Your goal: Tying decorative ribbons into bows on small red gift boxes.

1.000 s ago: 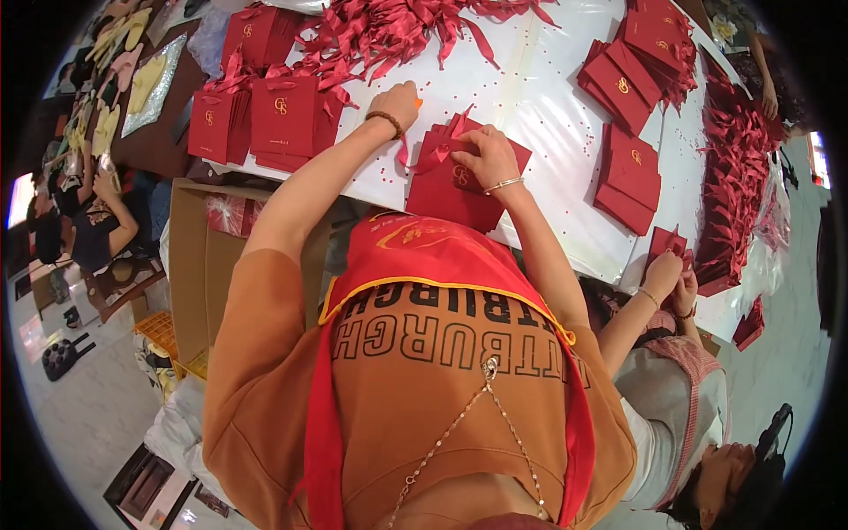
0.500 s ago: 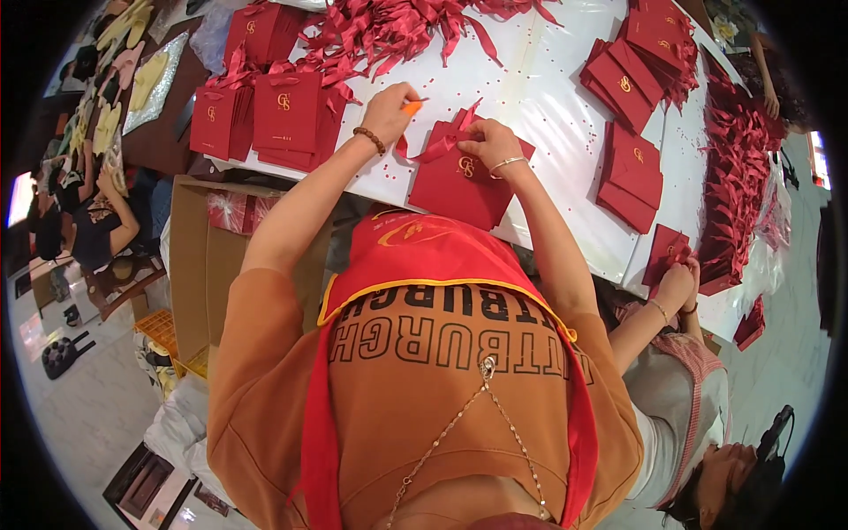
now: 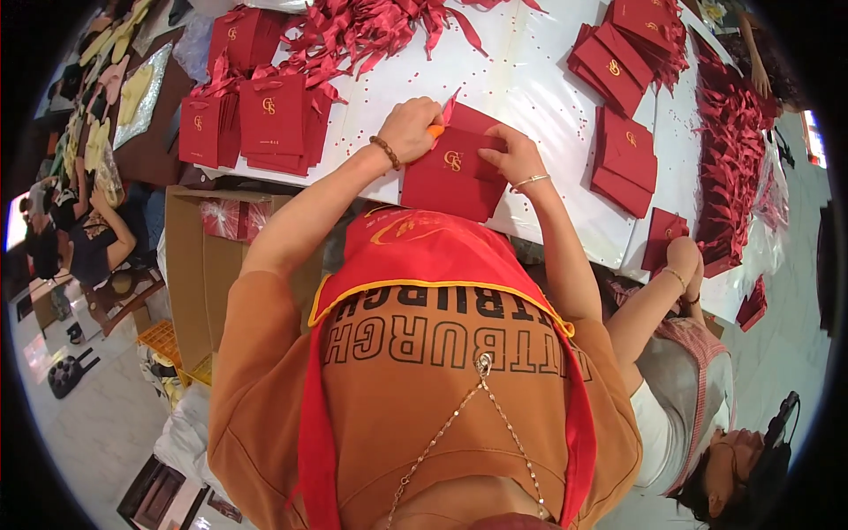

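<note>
both hands grip a red bag point(image 3: 455, 172) (ribbon heap point(image 3: 371, 31) beyond, stacked bags point(image 3: 256, 124) left).

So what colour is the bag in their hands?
Dark red bag with a small gold emblem, seen best in the head view.

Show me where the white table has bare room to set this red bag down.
Bare white table lies beyond the red bag, between the ribbon heap and the flat bag stacks. A narrower strip runs right of the right hand. Crowded: upright bags left of the left hand, and the ribbon pile far right.
</note>
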